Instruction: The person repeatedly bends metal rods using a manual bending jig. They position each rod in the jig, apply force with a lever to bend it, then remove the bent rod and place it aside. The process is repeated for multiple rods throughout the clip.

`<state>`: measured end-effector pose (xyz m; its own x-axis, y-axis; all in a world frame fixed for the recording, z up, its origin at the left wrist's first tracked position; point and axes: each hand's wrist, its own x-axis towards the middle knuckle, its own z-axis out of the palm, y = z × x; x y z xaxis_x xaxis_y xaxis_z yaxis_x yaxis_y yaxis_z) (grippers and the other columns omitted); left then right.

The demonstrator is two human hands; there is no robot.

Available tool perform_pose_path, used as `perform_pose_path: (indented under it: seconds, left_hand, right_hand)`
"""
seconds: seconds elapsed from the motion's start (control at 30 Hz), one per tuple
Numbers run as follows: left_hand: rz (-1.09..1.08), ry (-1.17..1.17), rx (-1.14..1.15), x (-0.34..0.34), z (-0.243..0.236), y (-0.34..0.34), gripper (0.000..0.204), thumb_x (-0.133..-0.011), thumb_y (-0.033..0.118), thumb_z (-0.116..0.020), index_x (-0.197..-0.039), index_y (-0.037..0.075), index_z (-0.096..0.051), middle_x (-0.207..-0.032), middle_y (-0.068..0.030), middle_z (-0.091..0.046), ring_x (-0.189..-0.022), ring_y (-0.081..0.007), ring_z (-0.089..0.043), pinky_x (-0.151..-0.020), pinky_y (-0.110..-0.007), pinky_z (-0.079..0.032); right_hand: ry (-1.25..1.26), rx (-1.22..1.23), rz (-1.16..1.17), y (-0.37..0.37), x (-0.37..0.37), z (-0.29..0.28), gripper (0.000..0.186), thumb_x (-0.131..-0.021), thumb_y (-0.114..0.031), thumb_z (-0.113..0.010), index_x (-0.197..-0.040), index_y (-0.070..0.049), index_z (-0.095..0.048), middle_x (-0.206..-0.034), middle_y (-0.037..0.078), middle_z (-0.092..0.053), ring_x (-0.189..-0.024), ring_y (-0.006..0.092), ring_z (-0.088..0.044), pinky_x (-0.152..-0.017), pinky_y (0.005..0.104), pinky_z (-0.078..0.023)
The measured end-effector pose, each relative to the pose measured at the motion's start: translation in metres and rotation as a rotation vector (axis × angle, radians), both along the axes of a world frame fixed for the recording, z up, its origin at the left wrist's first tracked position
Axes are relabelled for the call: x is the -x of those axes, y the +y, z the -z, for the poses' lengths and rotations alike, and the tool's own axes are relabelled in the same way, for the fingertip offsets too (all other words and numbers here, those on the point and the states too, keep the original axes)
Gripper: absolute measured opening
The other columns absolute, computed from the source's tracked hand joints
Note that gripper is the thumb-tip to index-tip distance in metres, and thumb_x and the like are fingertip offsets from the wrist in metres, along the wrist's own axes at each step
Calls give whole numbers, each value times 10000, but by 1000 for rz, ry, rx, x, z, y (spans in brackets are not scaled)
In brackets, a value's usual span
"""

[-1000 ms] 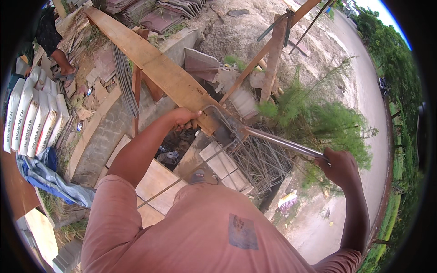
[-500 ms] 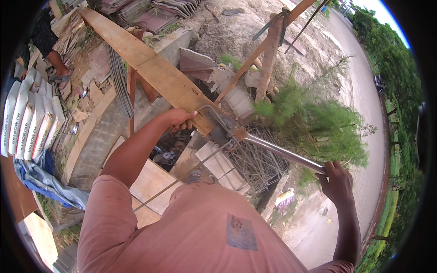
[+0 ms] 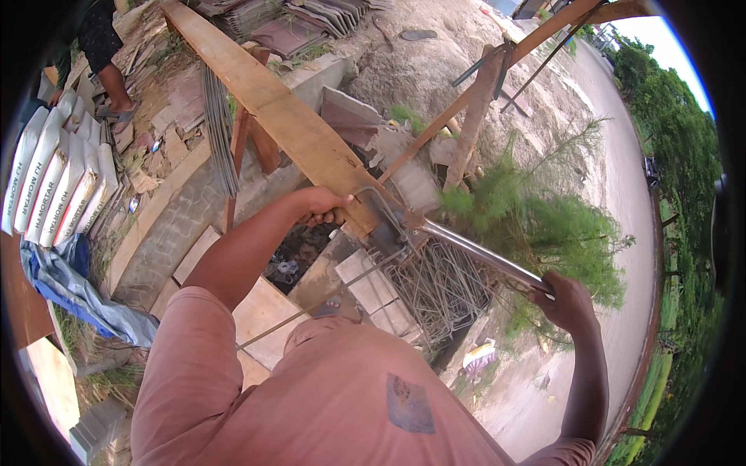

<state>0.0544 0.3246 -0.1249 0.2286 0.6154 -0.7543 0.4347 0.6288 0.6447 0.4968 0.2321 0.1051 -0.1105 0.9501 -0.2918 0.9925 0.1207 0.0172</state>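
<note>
My left hand point(image 3: 322, 206) is closed round the near edge of a long wooden plank point(image 3: 287, 124), thumb on top and fingers curled at its side. Just beside the thumb is the upper bend of a thin steel rod point(image 3: 315, 305); whether the thumb touches it, I cannot tell. The rod runs from the lower left to a metal plate point(image 3: 386, 238) at the plank's end and bends back there. A shiny metal pipe handle point(image 3: 489, 259) slopes from a rusty head by the plate to my right hand point(image 3: 566, 301), which is wrapped round its far end.
Bent steel bars point(image 3: 447, 291) lie heaped below the plank's end. A leafy bush point(image 3: 536, 225) grows beside the handle. Straight bars point(image 3: 217, 128) hang by the plank's wooden support. White sacks point(image 3: 58, 179) are stacked at left, near another person's leg point(image 3: 115, 89).
The view has tilted slightly, so the plank and surroundings sit a little differently. Against them, the pipe's end and my right hand appear slightly nearer my body. Both hands keep their hold.
</note>
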Motion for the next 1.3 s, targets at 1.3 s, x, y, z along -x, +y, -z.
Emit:
perform_pose_path:
  seconds: [1.3]
  left_hand:
    - [-54,-1,-3,0,27,4,610,-934,585,-484,-721,34,-639,-523,5,-447,-373,-100,-305,-382,-295,-253]
  right_hand:
    - [541,5,165,-100,-18,178,340,-876,-335,-636,-802,-20,-532,-642,193,-560,-618,398,-566,-551,437,-418]
